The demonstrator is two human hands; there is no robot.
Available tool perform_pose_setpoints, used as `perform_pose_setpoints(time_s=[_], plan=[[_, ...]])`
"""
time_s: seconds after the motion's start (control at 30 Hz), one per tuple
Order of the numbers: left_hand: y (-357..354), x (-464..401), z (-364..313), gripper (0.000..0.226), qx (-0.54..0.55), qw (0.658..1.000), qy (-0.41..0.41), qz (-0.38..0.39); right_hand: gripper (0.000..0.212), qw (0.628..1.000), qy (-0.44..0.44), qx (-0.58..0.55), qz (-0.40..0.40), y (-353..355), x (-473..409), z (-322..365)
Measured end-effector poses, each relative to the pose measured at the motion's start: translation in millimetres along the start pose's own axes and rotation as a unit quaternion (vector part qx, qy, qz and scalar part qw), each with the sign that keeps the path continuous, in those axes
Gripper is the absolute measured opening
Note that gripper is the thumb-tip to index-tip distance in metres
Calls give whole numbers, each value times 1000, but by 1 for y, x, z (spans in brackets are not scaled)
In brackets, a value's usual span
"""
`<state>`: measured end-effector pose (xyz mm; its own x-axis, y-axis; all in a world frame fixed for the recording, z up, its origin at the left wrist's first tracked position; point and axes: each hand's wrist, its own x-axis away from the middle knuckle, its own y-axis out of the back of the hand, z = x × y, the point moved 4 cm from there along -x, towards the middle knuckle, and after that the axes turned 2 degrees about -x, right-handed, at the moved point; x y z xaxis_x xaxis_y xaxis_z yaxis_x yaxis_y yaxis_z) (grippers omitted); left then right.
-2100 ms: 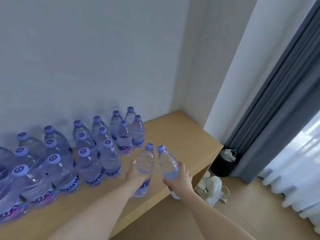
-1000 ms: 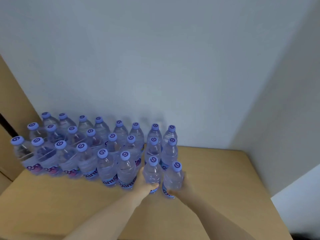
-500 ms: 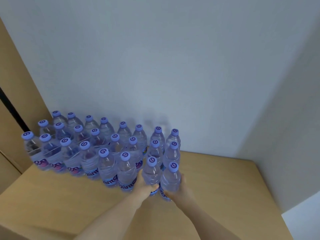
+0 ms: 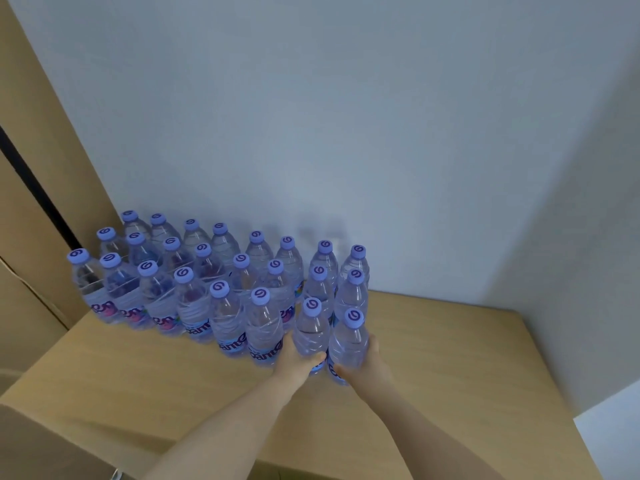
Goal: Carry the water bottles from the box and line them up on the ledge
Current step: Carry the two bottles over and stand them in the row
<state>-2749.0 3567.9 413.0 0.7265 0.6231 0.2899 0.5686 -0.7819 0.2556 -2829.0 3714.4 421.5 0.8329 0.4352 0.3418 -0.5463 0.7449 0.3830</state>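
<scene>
left hand [image 4: 297,359] low and just right of centre frame, fingers and thumb curled round the lower body of a clear water bottle [image 4: 311,332] with a purple cap, bottle upright on the ledge [image 4: 433,355]. right hand [image 4: 363,367] just beside it to the right, wrapped the same way round a second bottle [image 4: 349,344], fingertips showing on the near side below the label, thumb side behind the bottle's right flank. both bottles standing side by side, close together (whether actually touching cannot be told), at the right end of the nearest row. bare forearms running down from both hands to the bottom edge of the frame. to the left of the held pair, the rest of the bottles [image 4: 194,282] packed upright in three rows stretching toward the left of the frame, purple caps with a swirl mark, labels partly readable on the front row only. back row close to the pale wall [image 4: 311,116] filling the upper frame. a second pale wall [image 4: 588,254] at the right, meeting the first in a corner above the ledge's far right end. light wooden ledge surface bare to the right of the hands and in front of the rows. tan panel [image 4: 31,168] with a dark vertical gap in the upper left of the frame, beside the leftmost bottles. a flat brown surface at the lower left corner, too cropped to identify.
</scene>
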Motion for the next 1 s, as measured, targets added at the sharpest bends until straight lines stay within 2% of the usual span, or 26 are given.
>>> perform_pose_setpoints(time_s=[0.1, 0.23, 0.33, 0.4, 0.47, 0.57, 0.67, 0.77, 0.83, 0.9, 1.0], plan=[[1, 5, -4, 61, -21, 1000, 1, -11, 56, 1000, 5, 3, -7, -1, -1, 0], [8, 14, -2, 39, -113, 993, 19, -25, 55, 999, -24, 17, -24, -8, 4, -12], [17, 24, 14, 33, -123, 990, 61, -32, 45, 996, -92, 9, -16, -17, 13, -23], [24, 33, 25, 32, -127, 987, 86, -45, 36, 993, -113, 21, 19, -24, 19, -28], [33, 42, 36, 23, -143, 982, 106, -65, 23, 991, -78, 93, 59, -33, 23, -29], [50, 61, 47, 11, -198, 970, 118, -81, 42, 980, -6, 173, 96, -49, 26, -22], [73, 81, 55, 23, -349, 929, 105, -58, 39, 955, 30, 250, 159, -67, 33, -7], [105, 98, 55, 27, -490, 866, 97, -12, 26, 917, 87, 322, 218, -91, 40, 19], [136, 105, 53, 31, -529, 842, 101, -1, 37, 873, 153, 398, 238, -114, 45, 44], [174, 111, 51, 35, -537, 836, 112, -14, 44, 833, 218, 451, 235, -142, 52, 73], [233, 123, 57, 35, -526, 838, 132, -49, 46, 811, 237, 464, 268, -195, 64, 105]])
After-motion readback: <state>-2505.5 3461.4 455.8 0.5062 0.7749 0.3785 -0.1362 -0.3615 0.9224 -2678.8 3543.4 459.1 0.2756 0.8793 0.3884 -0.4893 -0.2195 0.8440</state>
